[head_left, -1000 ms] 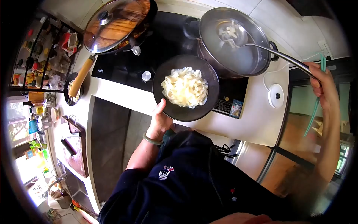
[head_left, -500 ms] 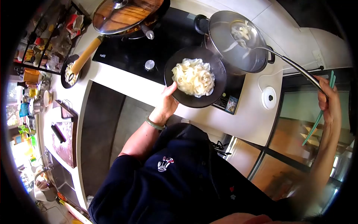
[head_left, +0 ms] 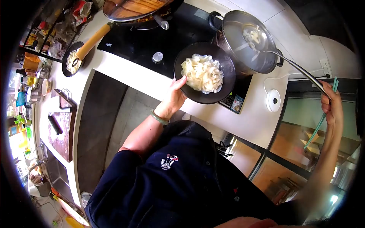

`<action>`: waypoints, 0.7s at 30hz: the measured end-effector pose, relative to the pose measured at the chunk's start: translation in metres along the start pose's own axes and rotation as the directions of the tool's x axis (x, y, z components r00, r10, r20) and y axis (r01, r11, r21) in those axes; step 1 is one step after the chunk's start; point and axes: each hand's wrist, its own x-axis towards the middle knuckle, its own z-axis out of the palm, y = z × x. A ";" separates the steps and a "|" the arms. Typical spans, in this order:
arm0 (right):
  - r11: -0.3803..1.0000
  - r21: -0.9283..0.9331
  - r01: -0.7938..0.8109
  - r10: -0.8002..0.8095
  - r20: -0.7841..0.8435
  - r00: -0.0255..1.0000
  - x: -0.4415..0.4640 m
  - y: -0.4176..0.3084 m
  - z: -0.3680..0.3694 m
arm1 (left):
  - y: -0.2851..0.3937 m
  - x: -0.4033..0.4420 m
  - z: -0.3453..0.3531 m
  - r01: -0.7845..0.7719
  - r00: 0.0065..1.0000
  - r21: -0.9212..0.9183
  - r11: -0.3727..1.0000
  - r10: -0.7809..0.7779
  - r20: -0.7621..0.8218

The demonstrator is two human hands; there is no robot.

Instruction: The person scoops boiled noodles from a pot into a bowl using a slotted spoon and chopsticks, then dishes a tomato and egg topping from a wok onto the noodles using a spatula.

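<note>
Now pinching a bowl (head_left: 229,78) of noodles (head_left: 202,74) with the left hand (head_left: 175,95) near the pot (head_left: 236,19); gripping a ladle (head_left: 302,70) (chopsticks (head_left: 318,128) too) with the right hand (head_left: 331,105), pointing its long stem scoop-first into the pot.

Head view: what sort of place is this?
A kitchen, probably in a home: there's a black cooktop, a large pot of cloudy liquid on it, and pale noodles on a dark plate in the left hand.

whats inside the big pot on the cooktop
Inside the pot are cloudy liquid, the head of a ladle and some pale noodles by it. The pot's bottom is hidden, so whether more noodles lie there cannot be told.
</note>
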 end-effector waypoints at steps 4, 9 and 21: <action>1.000 -0.007 0.002 -0.002 0.008 1.000 0.001 0.004 0.000 | 0.002 -0.001 0.005 -0.002 1.000 0.025 1.000 0.002 0.007; 0.990 -0.045 0.131 -0.132 -0.022 0.991 -0.030 0.005 -0.010 | -0.002 0.001 0.003 -0.004 1.000 0.012 1.000 0.004 -0.006; 0.837 -0.251 0.487 -0.489 0.059 0.870 -0.134 0.059 0.029 | -0.001 -0.007 0.011 -0.055 0.998 0.044 0.997 0.055 -0.001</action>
